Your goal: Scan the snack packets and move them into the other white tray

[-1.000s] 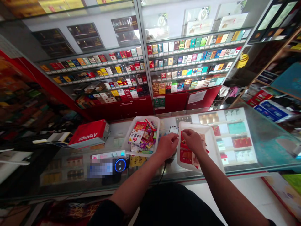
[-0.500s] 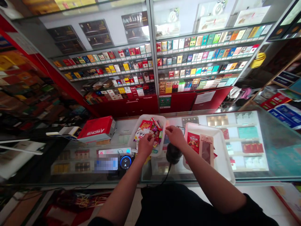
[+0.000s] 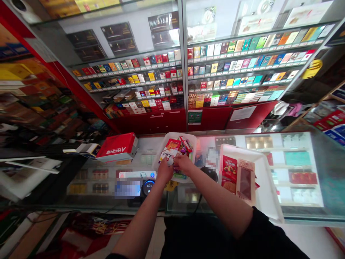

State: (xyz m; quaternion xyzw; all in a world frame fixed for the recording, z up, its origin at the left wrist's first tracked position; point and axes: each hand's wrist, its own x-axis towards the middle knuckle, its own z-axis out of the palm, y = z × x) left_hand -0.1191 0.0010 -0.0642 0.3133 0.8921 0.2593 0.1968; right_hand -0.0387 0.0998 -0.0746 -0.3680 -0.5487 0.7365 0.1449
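A white plastic tub on the glass counter is filled with small snack packets in red, purple and green. Over its near half, my left hand is closed with its fingertips at a white-and-purple packet. Close beside it, my right hand is also closed, fingertips down among the packets and nearly touching the left ones. Whatever lies between the fingers of either hand is too small or hidden to tell.
Right of the tub stand a black scanner-like device and a white tray with a red packet and a brown windowed pack. To the left are a payment device and a red box. Cigarette shelves rise behind.
My right hand has moved left and down from the tub's right rim to beside my left hand. The left hand has come slightly nearer to me within the tub. The whole view has shifted right.
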